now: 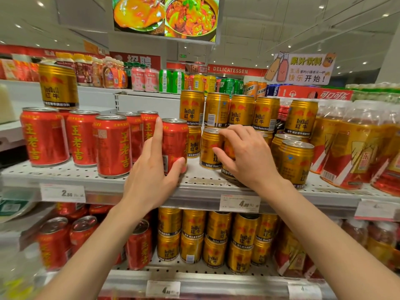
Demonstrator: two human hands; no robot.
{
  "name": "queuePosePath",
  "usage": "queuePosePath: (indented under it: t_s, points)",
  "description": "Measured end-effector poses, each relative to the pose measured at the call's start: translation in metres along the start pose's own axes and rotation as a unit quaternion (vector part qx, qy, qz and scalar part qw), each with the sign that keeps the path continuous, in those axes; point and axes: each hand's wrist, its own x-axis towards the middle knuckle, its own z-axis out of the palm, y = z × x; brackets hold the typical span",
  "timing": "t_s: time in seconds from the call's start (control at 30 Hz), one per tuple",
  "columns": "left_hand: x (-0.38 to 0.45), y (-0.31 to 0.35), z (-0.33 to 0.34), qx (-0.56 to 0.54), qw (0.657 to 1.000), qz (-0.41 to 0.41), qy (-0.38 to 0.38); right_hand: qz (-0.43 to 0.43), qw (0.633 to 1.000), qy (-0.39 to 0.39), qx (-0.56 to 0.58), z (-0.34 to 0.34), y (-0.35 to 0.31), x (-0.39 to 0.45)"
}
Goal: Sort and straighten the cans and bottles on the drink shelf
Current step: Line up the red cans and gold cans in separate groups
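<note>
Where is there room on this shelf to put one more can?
A bare strip of shelf shows between the red can in the left hand and the gold can by the right hand. The rest is packed with red cans and gold cans.

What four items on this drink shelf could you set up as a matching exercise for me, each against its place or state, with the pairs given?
Things:
1. Red can
2. Lone gold can
3. Gold can at the shelf front
4. Price tag reading 2

Places or states:
A. Stands on top of the red cans at far left
B. Held by the left hand
C. On the shelf edge, below the red cans
D. Just right of the right hand

Pairs: 1-B, 2-A, 3-D, 4-C
</note>
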Motion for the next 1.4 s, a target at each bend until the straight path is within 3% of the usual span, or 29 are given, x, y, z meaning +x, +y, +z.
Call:
queuePosePath:
  t_s: [0.2, 0.43, 0.53, 0.67, 0.8, 1.07, 1.4]
  points:
    - [0.002, -0.001, -0.005, -0.032, 0.999, -0.012, -0.003, 0.013, 0.994, -0.025, 0.108, -0.013, 0.006, -0.005]
    - [0.011, -0.001, -0.007, -0.084, 0.994, -0.064, -0.007, 0.084, 0.982, 0.11, 0.132, -0.022, -0.001, -0.036]
    - [0.014, 0.003, -0.007, -0.1, 0.992, -0.076, -0.019, 0.082, 0.981, 0.133, 0.117, -0.017, -0.011, -0.054]
    - [0.016, 0.006, -0.005, -0.091, 0.992, -0.081, -0.016, 0.006, 0.99, 0.064, 0.122, -0.006, -0.031, -0.064]
    - [0.016, 0.008, -0.007, -0.102, 0.99, -0.095, -0.002, 0.007, 0.985, -0.012, 0.174, 0.001, -0.04, -0.062]
    - [0.007, 0.018, -0.024, -0.142, 0.986, -0.086, 0.026, 0.026, 0.98, -0.047, 0.19, -0.002, -0.039, -0.061]
    - [-0.012, -0.003, -0.107, -0.134, 0.986, -0.048, 0.09, 0.023, 0.979, -0.089, 0.181, 0.0, -0.058, -0.042]
